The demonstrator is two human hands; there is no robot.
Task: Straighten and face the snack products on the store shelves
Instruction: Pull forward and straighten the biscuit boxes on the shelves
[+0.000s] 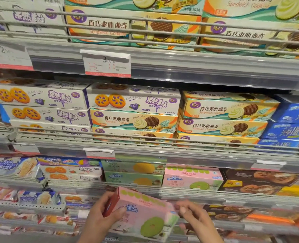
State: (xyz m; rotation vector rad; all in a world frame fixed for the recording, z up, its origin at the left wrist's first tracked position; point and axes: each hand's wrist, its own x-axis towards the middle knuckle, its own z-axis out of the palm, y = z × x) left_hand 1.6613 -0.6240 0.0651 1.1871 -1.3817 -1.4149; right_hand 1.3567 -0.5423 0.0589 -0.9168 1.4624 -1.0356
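A: Pink carton, the pink snack box [141, 213], is off the shelf and sits in front of the lower tiers, low in the head view, between both hands.

B: Orientation?

A: Long axis runs from upper left down to lower right, tilted. Printed face with the green ring biscuit points toward the camera; the red end flap points left.

B: Grip, left side?

A: Left hand [101, 213] holds the left end. Thumb lies curled over the front face near the red flap, fingers go behind the carton.

B: Right side?

A: Right hand [192, 214] is at the right end, fingertips curled and pinching the upper right corner. Image is motion-blurred there, so exact finger placement is not clear.

B: Shelf state behind it?

A: A matching pink carton [192, 179] lies flat on the third tier, long axis left-right, face forward, behind the wire rail [75, 184]. Just left of it, two green cartons [133, 172] are stacked. Right of it, dark cookie boxes [257, 181].

B: Tier above?

A: White blueberry biscuit boxes [133, 99] on the left, yellow sandwich cookie boxes [227, 109] in the middle, blue boxes [292, 113] at the right edge, all lying long axis left-right. The top yellow box sits slightly skewed. A price tag [107, 64] hangs on the rail above.
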